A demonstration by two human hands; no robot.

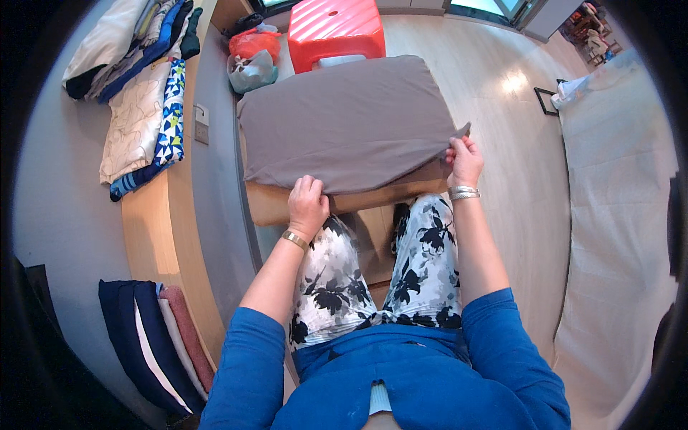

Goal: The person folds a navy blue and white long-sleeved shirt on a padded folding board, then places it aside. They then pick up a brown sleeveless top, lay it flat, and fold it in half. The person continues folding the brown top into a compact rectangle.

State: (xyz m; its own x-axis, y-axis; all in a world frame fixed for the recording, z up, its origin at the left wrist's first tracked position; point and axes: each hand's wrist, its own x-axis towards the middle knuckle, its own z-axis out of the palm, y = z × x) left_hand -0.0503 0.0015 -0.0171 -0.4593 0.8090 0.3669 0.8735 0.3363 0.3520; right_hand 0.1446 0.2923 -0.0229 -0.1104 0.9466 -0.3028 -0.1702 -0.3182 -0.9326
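A grey-brown cloth (344,123) lies spread over a low wooden table (274,207) in front of my knees. Its near edge is pinched in my left hand (308,205), close to the table's front side. My right hand (464,161) grips the cloth's near right corner between thumb and fingers, and a small tip of fabric sticks up beyond them. Between the two hands the near edge slants, so a strip of bare wood shows along the table's front. The cloth's surface is mostly flat with slight creases.
A red plastic stool (337,27) stands behind the table, beside plastic bags (252,70). On the wooden ledge (153,236) at left are folded clothes (137,121) and a second folded stack (145,338). A pale sheet (618,226) covers something at right.
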